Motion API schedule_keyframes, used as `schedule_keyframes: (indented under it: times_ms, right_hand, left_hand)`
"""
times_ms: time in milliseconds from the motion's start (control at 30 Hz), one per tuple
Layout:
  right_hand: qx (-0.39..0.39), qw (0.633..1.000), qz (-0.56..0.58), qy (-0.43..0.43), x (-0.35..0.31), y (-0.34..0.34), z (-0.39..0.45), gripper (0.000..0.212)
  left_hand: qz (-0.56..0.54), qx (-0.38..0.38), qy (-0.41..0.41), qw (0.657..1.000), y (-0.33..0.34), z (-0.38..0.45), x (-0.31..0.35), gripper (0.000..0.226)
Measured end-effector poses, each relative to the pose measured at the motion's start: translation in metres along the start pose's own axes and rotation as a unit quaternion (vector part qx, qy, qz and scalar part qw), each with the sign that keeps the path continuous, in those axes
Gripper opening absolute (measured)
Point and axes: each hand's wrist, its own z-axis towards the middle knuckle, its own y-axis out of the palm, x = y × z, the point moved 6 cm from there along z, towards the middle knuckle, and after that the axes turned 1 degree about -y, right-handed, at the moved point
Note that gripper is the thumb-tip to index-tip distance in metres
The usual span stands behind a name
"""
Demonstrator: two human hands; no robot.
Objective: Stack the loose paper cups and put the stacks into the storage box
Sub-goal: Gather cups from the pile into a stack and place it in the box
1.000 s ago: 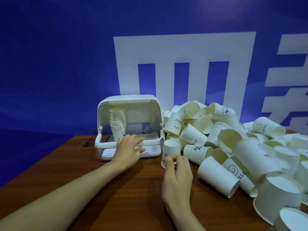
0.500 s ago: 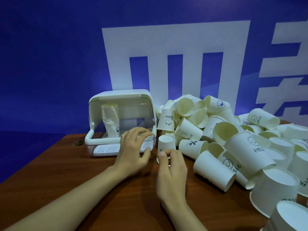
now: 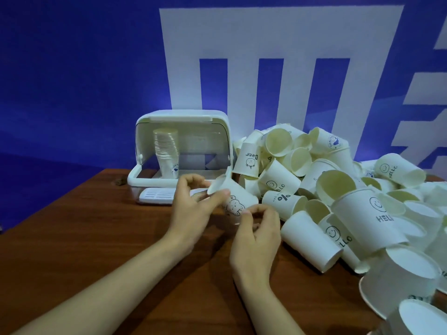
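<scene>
Left hand (image 3: 193, 206) is raised just above the table (image 3: 72, 238), fingers curled, thumb and forefinger pinching the rim end of a bear-print paper cup (image 3: 235, 198). Right hand (image 3: 257, 232) sits just right of it, fingers bent inward, fingertips gripping the cup's base end. The cup lies tilted between the two hands, mouth pointing up and left toward the storage box (image 3: 181, 151), clear of the table surface. Against the frame half a second ago: the cup then stood mouth-down on the table with the right hand at its rim and the left hand spread beside it, touching nothing; it is now lifted, tipped over and held by both hands. The storage box stands directly behind the left hand, lid swung up, with one stack of nested cups (image 3: 167, 151) upright in its left portion. The heap of loose paper cups (image 3: 338, 189) lies to the right of the storage box and reaches the near right edge of the table, just beside the right hand. Behind the storage box hangs a blue backdrop (image 3: 72, 68) with white characters.
</scene>
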Motion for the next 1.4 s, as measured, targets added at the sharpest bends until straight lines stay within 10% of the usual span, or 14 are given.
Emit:
schedule_keyframes:
  times_ms: [233, 600, 933, 1133, 1400]
  right_hand:
    - [-0.003, 0.999, 0.029, 0.029, 0.0, -0.004, 0.002, 0.007]
    - [-0.05, 0.97, -0.192, -0.142, -0.053, -0.026, 0.022, 0.033]
    - [-0.117, 0.746, -0.656, 0.011, -0.031, -0.048, 0.027, 0.074]
    - [0.041, 0.955, -0.26, -0.136, -0.069, -0.048, 0.027, 0.076]
    - [-0.054, 0.979, -0.12, -0.157, -0.072, -0.027, 0.011, 0.057]
  left_hand:
    - [-0.04, -0.124, -0.206, 0.97, -0.002, -0.029, -0.028, 0.046]
    - [0.288, -0.245, -0.046, 0.925, 0.015, -0.049, -0.022, 0.08]
    - [0.352, -0.189, -0.059, 0.915, -0.012, -0.027, -0.026, 0.089]
    - [0.366, -0.209, -0.027, 0.906, -0.004, -0.033, -0.027, 0.09]
    - [0.325, -0.224, -0.011, 0.919, -0.001, -0.028, -0.037, 0.088]
